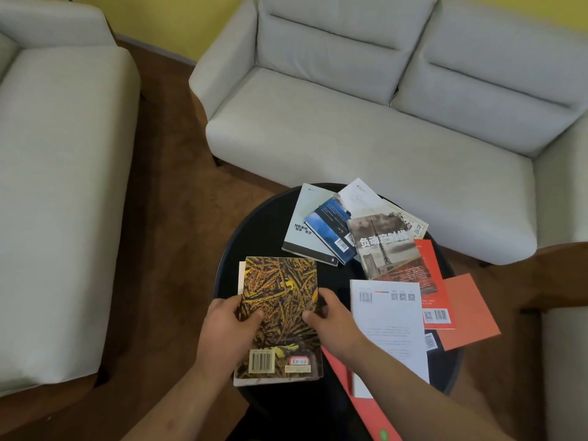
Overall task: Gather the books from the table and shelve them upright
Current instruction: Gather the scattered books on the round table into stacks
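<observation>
Left hand (227,326) grips the wheat-patterned book's (281,300) left edge and right hand (331,323) grips its right edge, atop another book on the round black table (254,230). Rightward, overlapping, lie a blue book (331,230), tower-cover book (385,246), white book (391,332) and red book (432,281), before a cream sofa (350,122).

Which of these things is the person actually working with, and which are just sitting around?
In the job: wheat-patterned book, held by the left hand and right hand; white book, red book, tower-cover book and blue book, flat on the round black table.

Just lying about: pale sofa, second sofa at left, wooden floor.
</observation>
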`<action>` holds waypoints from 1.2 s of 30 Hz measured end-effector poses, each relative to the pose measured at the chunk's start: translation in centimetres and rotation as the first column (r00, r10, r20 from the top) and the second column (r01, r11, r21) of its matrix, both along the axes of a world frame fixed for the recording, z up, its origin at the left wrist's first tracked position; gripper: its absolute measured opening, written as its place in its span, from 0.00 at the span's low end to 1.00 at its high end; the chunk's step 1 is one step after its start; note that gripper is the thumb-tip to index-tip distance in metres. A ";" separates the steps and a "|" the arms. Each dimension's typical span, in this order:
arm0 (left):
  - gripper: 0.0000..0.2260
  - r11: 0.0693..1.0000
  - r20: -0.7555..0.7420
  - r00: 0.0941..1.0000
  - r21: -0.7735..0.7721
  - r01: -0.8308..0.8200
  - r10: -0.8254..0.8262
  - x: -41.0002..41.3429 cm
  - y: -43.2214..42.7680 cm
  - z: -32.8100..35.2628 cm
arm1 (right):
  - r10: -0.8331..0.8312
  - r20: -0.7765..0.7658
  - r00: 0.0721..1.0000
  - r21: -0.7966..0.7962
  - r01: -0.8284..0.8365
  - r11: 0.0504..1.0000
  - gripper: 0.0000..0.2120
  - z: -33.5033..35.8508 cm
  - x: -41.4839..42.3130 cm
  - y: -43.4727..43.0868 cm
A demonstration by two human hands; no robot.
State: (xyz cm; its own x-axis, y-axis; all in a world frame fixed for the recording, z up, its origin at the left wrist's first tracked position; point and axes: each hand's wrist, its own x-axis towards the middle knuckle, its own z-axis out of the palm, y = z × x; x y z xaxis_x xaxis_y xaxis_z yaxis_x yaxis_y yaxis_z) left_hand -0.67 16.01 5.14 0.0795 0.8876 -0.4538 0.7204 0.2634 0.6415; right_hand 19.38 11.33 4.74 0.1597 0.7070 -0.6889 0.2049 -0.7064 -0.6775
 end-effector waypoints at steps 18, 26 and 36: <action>0.20 0.960 0.317 0.922 -0.235 -0.152 0.224 0.5 -0.9 -3.3 | -0.028 -0.169 0.985 -0.017 0.026 1.000 0.29 -0.7 -2.1 -0.8; 0.23 0.941 -0.227 0.972 0.314 0.129 -0.058 1.4 -3.5 -1.4 | -0.162 0.188 0.969 0.045 0.156 0.987 0.17 -2.0 6.9 -6.7; 0.33 0.894 -0.384 0.878 0.222 0.389 -0.287 3.1 -6.4 -1.6 | -0.314 0.266 0.911 -0.063 0.342 0.938 0.08 -4.5 15.5 -12.0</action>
